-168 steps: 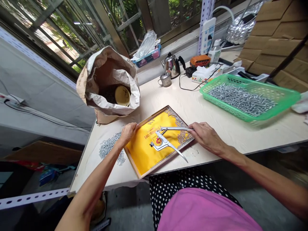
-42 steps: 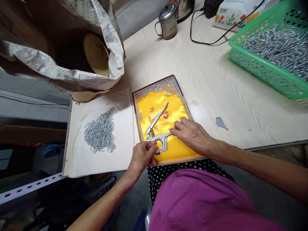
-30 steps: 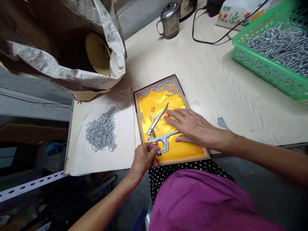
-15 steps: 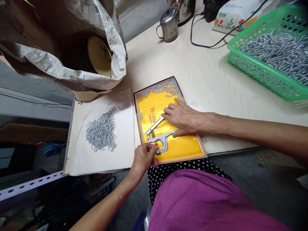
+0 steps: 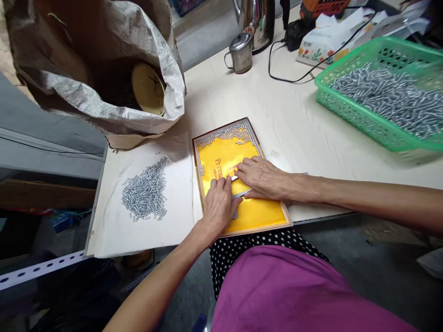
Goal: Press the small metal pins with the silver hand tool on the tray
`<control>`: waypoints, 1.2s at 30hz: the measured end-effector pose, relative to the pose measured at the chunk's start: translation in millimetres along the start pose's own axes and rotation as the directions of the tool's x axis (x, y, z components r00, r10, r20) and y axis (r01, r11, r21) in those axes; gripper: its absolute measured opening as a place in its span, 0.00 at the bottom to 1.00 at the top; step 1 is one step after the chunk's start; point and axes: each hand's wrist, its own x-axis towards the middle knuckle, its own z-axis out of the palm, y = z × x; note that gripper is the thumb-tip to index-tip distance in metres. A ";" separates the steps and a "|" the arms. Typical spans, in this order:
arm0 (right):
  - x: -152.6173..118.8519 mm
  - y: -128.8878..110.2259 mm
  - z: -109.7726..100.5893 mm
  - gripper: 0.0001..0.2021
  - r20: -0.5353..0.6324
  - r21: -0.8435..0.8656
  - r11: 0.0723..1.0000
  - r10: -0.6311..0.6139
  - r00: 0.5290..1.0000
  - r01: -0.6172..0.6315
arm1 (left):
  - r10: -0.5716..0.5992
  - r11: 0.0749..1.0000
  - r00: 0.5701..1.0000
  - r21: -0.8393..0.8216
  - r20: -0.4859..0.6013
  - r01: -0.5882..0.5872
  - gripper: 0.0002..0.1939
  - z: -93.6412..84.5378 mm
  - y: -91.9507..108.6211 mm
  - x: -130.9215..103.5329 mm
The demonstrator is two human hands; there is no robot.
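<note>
A pair of grey metal pliers lies over a shallow tray with a yellow printed lining. My right hand holds the ends of its two handles from the right. Laid over the head of the pliers is my left hand, its fingers curled on the tool and its thumb towards the handles. It hides the jaws, so what is in them cannot be seen. Small thin silvery metal pieces lie along the far end of the tray, with a few down its left side.
Left of the tray, a heap of short metal pieces rests on a white cloth. Behind it stands a large open sack with a yellowish bowl inside. A green basket holds more metal pieces. A lidded metal mug stands farther back.
My left hand has moved up from the lower end of the pliers and now covers their head. My right hand stays on the handles, which have come closer together.
</note>
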 end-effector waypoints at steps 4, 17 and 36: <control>-1.8 -4.4 4.5 0.14 0.043 0.048 0.998 0.030 0.999 -0.032 | -0.015 1.000 0.999 -0.014 0.041 0.015 0.19 -1.2 4.9 1.0; 0.3 -3.8 6.6 0.10 0.095 0.126 0.991 0.025 0.995 -0.037 | 0.037 0.999 0.999 -0.020 -0.036 -0.038 0.11 11.2 -1.0 -0.5; 21.9 24.5 21.7 0.10 -0.055 -0.132 0.991 0.030 0.998 -0.037 | 0.067 0.983 0.881 -0.118 -0.468 -0.138 0.11 27.2 3.3 -45.6</control>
